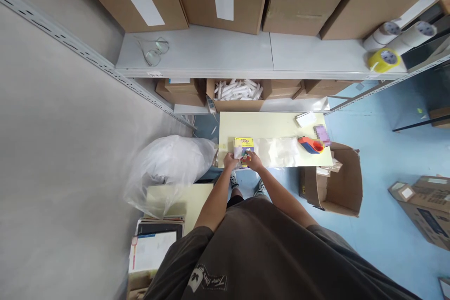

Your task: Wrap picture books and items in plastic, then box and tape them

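Observation:
A small yellow and blue printed box (243, 141) lies near the front edge of the pale table. My left hand (230, 161) is at its lower left corner, fingers closed on a whitish, see-through piece of plastic (238, 152) that overlaps the box. Over the box's lower right part, my right hand (253, 161) has its fingers bent inward; what they pinch, if anything, is too small to make out. To the right of the box, clear plastic film (279, 151) lies flat along the table.
An orange and blue tape dispenser (311, 145) and a white stack (305, 119) occupy the pale table's (256, 123) right end. Beyond stands a shelf (225, 51) with cartons, glasses (156, 51) and tape rolls (385, 58). A large plastic bag (172, 164) is left, an open carton (342, 183) right.

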The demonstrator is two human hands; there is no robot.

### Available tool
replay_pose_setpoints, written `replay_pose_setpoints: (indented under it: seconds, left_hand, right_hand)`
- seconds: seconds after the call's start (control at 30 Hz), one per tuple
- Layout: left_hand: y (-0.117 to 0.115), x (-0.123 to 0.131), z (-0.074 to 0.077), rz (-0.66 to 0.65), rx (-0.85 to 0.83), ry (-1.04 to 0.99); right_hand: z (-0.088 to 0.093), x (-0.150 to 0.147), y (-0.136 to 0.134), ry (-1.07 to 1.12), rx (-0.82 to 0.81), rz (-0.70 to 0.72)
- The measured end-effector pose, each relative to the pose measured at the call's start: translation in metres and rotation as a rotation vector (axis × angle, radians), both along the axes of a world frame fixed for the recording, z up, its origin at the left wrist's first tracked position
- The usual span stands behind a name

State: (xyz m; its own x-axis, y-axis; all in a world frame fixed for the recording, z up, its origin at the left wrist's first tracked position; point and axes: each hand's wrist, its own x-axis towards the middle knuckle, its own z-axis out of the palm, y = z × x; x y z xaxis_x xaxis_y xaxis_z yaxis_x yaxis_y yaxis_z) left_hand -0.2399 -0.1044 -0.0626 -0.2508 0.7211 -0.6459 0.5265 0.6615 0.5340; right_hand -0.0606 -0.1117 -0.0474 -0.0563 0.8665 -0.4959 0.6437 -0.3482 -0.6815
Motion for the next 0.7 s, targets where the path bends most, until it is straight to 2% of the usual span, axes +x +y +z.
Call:
replay_pose_setpoints:
  seconds: [0.1,0.2,0.27,0.37,0.5,0.6,0.7]
  left_hand:
    - [-0.004,0.01,0.009,0.019,0.061,-0.001]
    - [-0.01,0.023,0.019,-0.012,0.134,0.0]
    - [-0.014,0.033,0.025,-0.04,0.171,-0.009]
    - [-0.017,0.052,0.032,-0.078,0.221,-0.042]
    - [-0.016,0.075,0.037,-0.096,0.226,-0.153]
    - [-0.013,0.081,0.034,-0.112,0.217,-0.348]
    - [-0.009,0.076,0.025,-0.091,0.252,-0.448]
  right_hand:
    - [0.008,-0.025,0.003,0.065,0.053,-0.05]
    - [0.015,-0.044,0.014,0.066,-0.031,-0.127]
    - [0.019,-0.044,0.024,-0.003,-0.083,-0.18]
    - [0.024,-0.028,0.035,-0.076,-0.118,-0.228]
    - [0.025,0.005,0.037,0.028,-0.081,-0.26]
    - [0.022,0.032,0.034,0.118,-0.029,-0.315]
    - [0.016,0.06,0.032,0.208,-0.012,-0.462]
